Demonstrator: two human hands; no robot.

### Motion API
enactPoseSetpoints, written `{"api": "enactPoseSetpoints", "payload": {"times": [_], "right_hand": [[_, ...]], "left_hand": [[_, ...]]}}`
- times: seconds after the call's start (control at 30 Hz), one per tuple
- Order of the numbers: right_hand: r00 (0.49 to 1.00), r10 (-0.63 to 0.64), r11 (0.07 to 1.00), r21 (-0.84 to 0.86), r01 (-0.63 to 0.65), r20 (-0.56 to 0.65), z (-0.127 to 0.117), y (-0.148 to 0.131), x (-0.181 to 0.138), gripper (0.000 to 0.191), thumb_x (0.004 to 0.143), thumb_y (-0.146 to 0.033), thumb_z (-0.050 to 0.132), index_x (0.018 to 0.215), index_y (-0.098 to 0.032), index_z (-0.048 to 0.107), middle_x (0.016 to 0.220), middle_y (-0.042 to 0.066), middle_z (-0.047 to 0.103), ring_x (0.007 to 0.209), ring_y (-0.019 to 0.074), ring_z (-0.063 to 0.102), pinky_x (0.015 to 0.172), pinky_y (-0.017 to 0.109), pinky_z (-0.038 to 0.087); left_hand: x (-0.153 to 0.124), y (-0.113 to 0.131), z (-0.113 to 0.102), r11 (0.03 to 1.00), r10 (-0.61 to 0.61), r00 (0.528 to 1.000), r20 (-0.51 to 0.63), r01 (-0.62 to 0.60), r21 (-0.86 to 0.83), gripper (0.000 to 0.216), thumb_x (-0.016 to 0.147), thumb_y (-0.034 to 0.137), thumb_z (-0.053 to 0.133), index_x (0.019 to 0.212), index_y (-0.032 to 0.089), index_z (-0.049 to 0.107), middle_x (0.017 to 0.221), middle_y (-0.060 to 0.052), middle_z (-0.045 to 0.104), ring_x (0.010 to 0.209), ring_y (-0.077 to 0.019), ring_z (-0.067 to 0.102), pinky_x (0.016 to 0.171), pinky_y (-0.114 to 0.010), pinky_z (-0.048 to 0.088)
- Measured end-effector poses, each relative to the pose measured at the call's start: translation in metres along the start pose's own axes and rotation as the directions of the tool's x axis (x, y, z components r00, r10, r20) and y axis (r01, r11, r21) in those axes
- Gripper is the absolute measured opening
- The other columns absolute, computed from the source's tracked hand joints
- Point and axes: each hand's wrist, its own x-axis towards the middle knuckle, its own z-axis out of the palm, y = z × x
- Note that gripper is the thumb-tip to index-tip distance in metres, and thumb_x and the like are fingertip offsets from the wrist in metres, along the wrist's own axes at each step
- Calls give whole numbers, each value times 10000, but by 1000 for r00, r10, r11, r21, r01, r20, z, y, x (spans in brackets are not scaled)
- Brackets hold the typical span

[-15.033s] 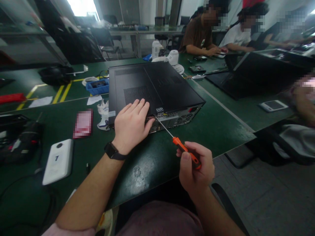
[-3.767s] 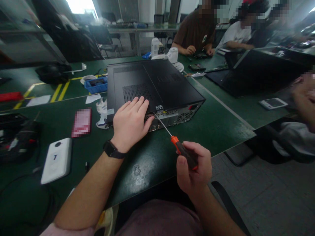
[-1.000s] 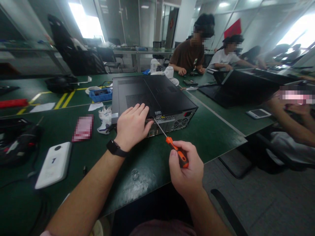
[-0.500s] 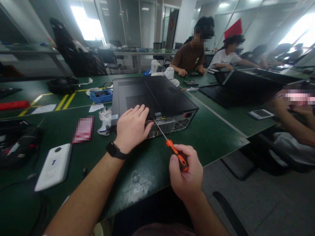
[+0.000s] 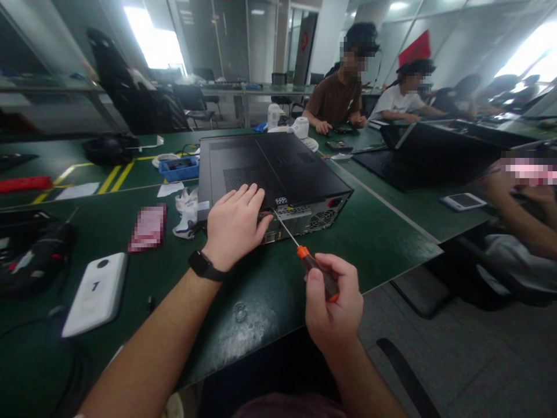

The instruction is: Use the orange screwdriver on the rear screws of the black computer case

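Observation:
A black computer case [image 5: 287, 165] lies on its side on the green table, its back panel with a fan grille turned toward me. My left hand [image 5: 237, 223] rests on the near left of the case, palm down, fingers stretched over the top and thumb at the edge of the back panel. In my right hand [image 5: 333, 299] is a screwdriver [image 5: 308, 258] with an orange and dark handle. Its thin shaft points up and left, and the tip reaches the upper edge of the back panel beside my left thumb. What the tip touches is too small to tell.
Left of the case are a crumpled plastic bag [image 5: 186, 215], a blue tray [image 5: 179, 168], a pink packet [image 5: 148, 226] and a white device marked 1 [image 5: 96, 293]. A phone [image 5: 463, 201] and another opened black case [image 5: 418, 157] are on the right. Co-workers sit beyond.
My right hand has shifted slightly right, and the screwdriver handle has turned in its grip. The tip stays at the panel edge; my left hand has hardly moved.

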Motion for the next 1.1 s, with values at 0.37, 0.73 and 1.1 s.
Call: {"api": "enactPoseSetpoints", "payload": {"times": [0.37, 0.73, 1.1], "right_hand": [[998, -29, 1000, 11, 29, 47, -2, -5, 3, 219, 998, -182, 636, 1206, -240, 675, 929, 34, 797, 688, 185, 758, 655, 327, 636], [999, -10, 1000, 16, 10, 41, -3, -2, 2, 229, 991, -207, 646, 1213, -239, 693, 898, 25, 778, 682, 191, 753, 651, 334, 639], [998, -25, 1000, 2, 25, 54, -4, -4, 5, 211, 991, -202, 642, 1196, -239, 678, 908, 25, 777, 650, 172, 723, 640, 327, 629]], "left_hand": [[0, 1, -1, 1000, 8, 1000, 1, -8, 21, 510, 1093, 367, 591, 1515, 91, 667, 1619, -212, 672, 1525, -388, 632, 1271, -560, 503], [1, 1, -1, 1000, 1, 1000, 11, -1, 16, 518, 1086, 363, 609, 1526, 97, 665, 1628, -208, 665, 1532, -384, 628, 1280, -547, 494], [1, 1, -2, 1000, 9, 1000, 11, -10, 12, 530, 1087, 365, 604, 1524, 70, 663, 1621, -221, 667, 1522, -398, 634, 1275, -556, 499]]}}
